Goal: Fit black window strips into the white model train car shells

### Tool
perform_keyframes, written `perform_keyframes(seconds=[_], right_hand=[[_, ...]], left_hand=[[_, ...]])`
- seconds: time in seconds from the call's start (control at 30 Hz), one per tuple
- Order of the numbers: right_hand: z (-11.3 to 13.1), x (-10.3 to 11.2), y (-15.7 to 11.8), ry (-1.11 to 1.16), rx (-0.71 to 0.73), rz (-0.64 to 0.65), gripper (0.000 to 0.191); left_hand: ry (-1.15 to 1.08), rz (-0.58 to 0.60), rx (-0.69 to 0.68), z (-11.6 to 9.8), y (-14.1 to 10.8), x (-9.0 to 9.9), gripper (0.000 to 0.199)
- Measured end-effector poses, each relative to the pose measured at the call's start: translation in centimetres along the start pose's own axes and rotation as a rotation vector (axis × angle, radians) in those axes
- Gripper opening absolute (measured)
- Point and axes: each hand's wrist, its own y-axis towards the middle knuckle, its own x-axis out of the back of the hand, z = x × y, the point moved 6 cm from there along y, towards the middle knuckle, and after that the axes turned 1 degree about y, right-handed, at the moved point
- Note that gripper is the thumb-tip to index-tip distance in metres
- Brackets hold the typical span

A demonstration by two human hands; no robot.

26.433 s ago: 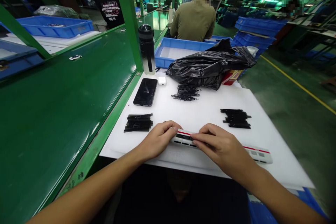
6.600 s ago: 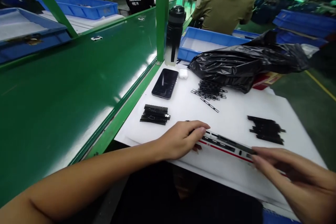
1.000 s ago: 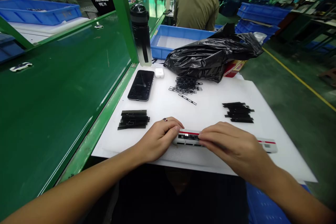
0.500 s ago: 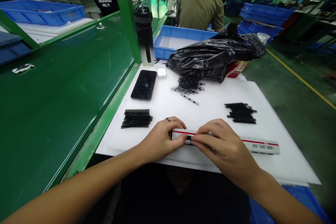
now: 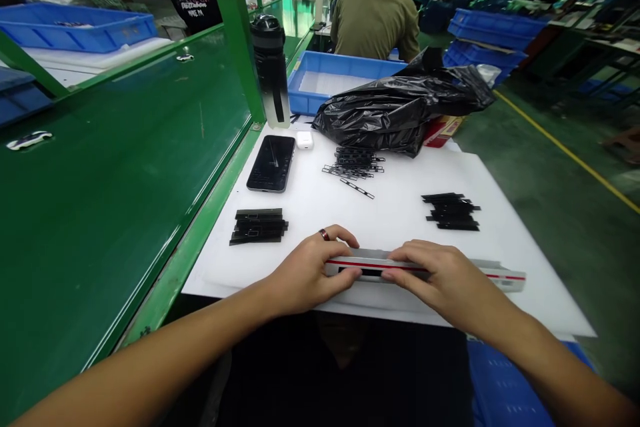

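Left hand (image 5: 313, 272): bent at the wrist, fingers over and thumb in front, closed on the left end of a long white plastic shell with a red stripe (image 5: 371, 264)
Right hand (image 5: 440, 273): fingers flattened over, thumb in front, gripping its middle
Change: tipped since half a second ago, more grey surface showing behind the stripe
Shell position: between and under both hands, right end jutting past the right hand

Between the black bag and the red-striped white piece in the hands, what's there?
Head view: a pile of black open frames, then one loose frame nearer the red-striped white piece; bare white sheet around them.
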Motion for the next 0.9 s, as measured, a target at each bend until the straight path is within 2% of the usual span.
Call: perform_keyframes(seconds=[0.17, 0.4, 0.63, 0.9], right_hand=[[-1.0, 0.4, -0.8, -0.005, -0.042, 0.134, 0.021], [-0.2, 0.2, -1.6, -0.011, -0.04, 0.041, 0.015], [-0.2, -0.5, -1.8, -0.045, -0.032, -0.006, 0.021], [-0.7, -0.5, -2.1, -0.097, -0.026, -0.025, 0.022]], left_hand=[[0.025, -0.002, -0.019, -0.4, -0.1, -0.2, 0.012], [0.117, -0.011, -0.04, -0.3, -0.5, -0.8, 0.011], [0.13, 0.009, -0.049, -0.5, -0.8, -1.0, 0.01], [0.061, 0.151, -0.084, -1.2, -0.6, -0.4, 0.026]])
